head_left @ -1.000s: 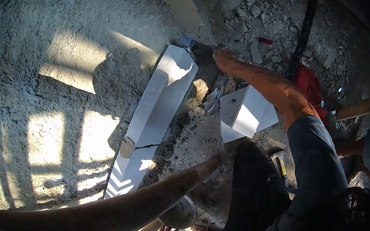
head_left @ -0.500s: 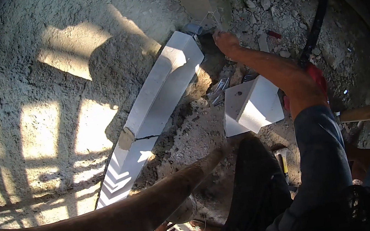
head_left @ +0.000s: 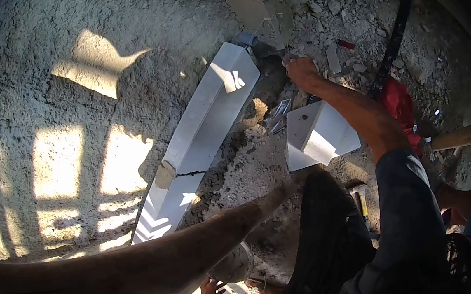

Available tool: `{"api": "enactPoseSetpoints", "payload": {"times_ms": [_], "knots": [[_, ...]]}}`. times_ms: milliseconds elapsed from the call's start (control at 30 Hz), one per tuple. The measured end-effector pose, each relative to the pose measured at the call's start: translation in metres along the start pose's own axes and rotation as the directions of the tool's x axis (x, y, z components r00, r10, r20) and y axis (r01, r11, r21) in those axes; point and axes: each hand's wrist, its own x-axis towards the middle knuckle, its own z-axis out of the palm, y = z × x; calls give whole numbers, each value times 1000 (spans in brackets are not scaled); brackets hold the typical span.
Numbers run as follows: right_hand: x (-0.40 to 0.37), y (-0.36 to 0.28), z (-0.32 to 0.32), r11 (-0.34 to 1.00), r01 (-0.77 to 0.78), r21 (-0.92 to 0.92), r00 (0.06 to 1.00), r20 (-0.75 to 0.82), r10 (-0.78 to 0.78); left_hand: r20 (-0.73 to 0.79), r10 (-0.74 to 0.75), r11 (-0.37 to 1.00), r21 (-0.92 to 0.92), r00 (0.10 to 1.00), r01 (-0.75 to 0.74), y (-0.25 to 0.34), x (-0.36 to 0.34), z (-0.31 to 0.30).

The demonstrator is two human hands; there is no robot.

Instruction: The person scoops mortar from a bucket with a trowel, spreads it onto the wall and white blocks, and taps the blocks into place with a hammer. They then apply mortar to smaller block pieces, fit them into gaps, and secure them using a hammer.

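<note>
My right hand (head_left: 300,71) is closed at the upper middle, beside the top of a long white angled piece (head_left: 208,115); whatever its fingertips hold is too small to make out. Close by are a grey pipe end (head_left: 247,38) and a thin loose string (head_left: 266,24). Below my right forearm lies a shorter white angled block (head_left: 322,133), with crumpled clear plastic (head_left: 279,116) to its left. Low in the view, my left hand (head_left: 210,292) shows beyond a thick wooden pole (head_left: 144,264), its fingers apart and holding nothing.
Rough wall (head_left: 83,101) fills the left side. Rubble (head_left: 348,12) covers the upper right ground, near a black hose (head_left: 398,36). A red bag (head_left: 398,106), a wooden handle (head_left: 460,136) and a yellow-handled tool (head_left: 363,202) lie at the right.
My right hand has moved slightly right and down, away from the pipe end. More of the red bag shows. The pole sits a little lower at the left.
</note>
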Motion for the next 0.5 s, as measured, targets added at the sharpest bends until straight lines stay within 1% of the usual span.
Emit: {"api": "enactPoseSetpoints", "payload": {"times_ms": [33,67,133,167,233,267,333,367,433,467,500], "knots": [[-8,2,-6,999,21,29,999,36,-22,16,19,1000,-4,1000,-19,0,-1,1],[-18,4,-20,999,24,28,999,35,-25,15,18,1000,-7,1000,-18,-2,-1,0],[-32,13,-47,998,55,13,992,111,-56,1,0,1000,-24,1000,0,-3,3,0],[-30,14,-51,999,52,9,993,105,-53,5,6,1000,-27,1000,-5,-2,4,2],[-21,14,-56,998,-21,64,999,35,19,-11,-22,998,56,1000,22,3,3,2],[-11,14,-48,997,-27,69,999,29,25,-12,-12,998,60,1000,13,4,2,-1],[20,8,-26,985,-119,125,993,14,118,11,-27,997,68,1000,26,7,5,0],[25,3,-15,984,-121,127,993,2,122,11,-14,998,66,1000,13,10,2,2],[26,-2,3,979,-151,135,988,36,147,-17,-77,989,123,997,78,18,-1,9],[13,-3,9,987,-109,114,994,15,108,-4,-56,996,66,998,57,12,4,4],[-1,-5,15,994,-66,90,998,-6,67,-3,-56,997,59,998,56,5,7,-3]]}}
